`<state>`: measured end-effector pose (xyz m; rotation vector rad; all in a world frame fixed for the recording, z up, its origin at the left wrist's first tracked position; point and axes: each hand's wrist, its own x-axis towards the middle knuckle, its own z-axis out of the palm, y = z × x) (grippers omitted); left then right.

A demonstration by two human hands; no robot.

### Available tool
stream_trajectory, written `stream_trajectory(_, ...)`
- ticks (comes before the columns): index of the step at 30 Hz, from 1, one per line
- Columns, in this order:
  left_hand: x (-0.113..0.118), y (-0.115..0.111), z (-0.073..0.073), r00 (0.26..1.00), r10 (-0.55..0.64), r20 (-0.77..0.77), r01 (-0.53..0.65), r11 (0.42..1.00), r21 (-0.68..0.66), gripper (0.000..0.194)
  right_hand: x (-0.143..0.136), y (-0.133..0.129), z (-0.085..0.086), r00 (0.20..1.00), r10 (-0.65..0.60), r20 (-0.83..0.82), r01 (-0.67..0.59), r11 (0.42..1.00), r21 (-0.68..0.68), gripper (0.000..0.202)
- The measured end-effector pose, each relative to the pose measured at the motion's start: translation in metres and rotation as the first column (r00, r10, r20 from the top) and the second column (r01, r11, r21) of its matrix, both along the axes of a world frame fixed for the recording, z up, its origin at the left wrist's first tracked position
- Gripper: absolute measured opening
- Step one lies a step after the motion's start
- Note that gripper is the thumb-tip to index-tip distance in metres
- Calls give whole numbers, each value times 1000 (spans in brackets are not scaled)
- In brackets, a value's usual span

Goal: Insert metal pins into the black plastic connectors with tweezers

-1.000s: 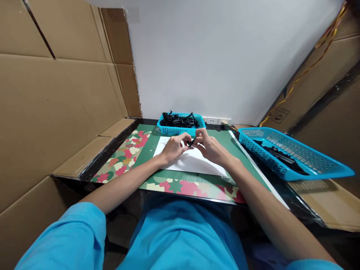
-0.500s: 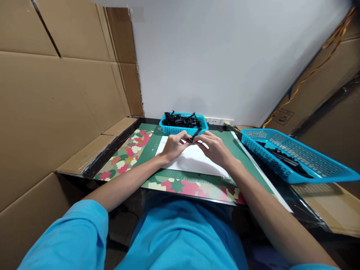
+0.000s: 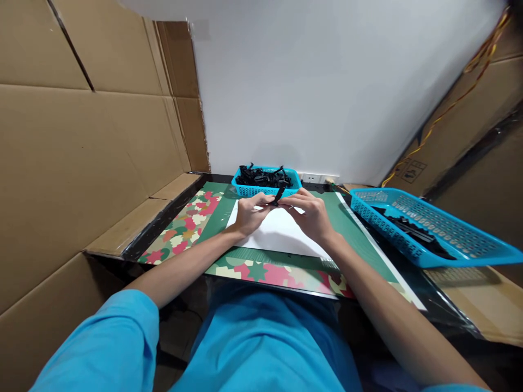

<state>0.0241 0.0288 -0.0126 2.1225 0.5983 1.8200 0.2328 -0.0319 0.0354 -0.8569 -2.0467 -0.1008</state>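
Between my two hands is a small, narrow black plastic part (image 3: pixel 279 195), held above a white sheet (image 3: pixel 278 231). My left hand (image 3: pixel 250 214) pinches its lower end from the left with thumb and fingers. From the right, my right hand (image 3: pixel 312 213) pinches the same part, its fingertips close to those of the left. The upper end of the part sticks up and leans slightly right, while its lower end is mostly hidden by the fingertips. Its exact kind is too small to make out.
Behind my hands stands a blue basket (image 3: pixel 245 190) heaped with black plastic parts (image 3: pixel 261 177). A larger blue basket (image 3: pixel 482 239) at the right holds long black pieces (image 3: pixel 417 231). A green patterned mat (image 3: pixel 359 228) covers the table. Cardboard (image 3: pixel 81 163) walls the left side; a socket (image 3: pixel 311 178) sits behind.
The black part has turned more upright between my fingers, and my fingertips have shifted slightly around it. Both hands still hold it over the white sheet.
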Motion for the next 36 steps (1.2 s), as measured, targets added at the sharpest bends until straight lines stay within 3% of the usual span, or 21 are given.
stream_trajectory(14, -8, -5, 7, 999, 20, -44, -15, 993, 118, 18, -3, 0, 1, 991, 67, -112, -65, 998, 21, 20)
stream_trajectory(19, -11, -2, 4, 995, 28, -100, -19, 995, 98, 22, -2, -1, 0, 996, 61, -68, -61, 998, 12, 19)
stream_trajectory(26, -11, 2, 3, 999, 3, -47, 7, 976, 218, 15, 0, 2, -2, 995, 83, -54, -80, 995, 55, 20)
stream_trajectory(36, -9, 12, -12, 994, -61, -87, 67, 996, 64, 19, -5, 4, -6, 989, 50, -138, -50, 999, 7, 18)
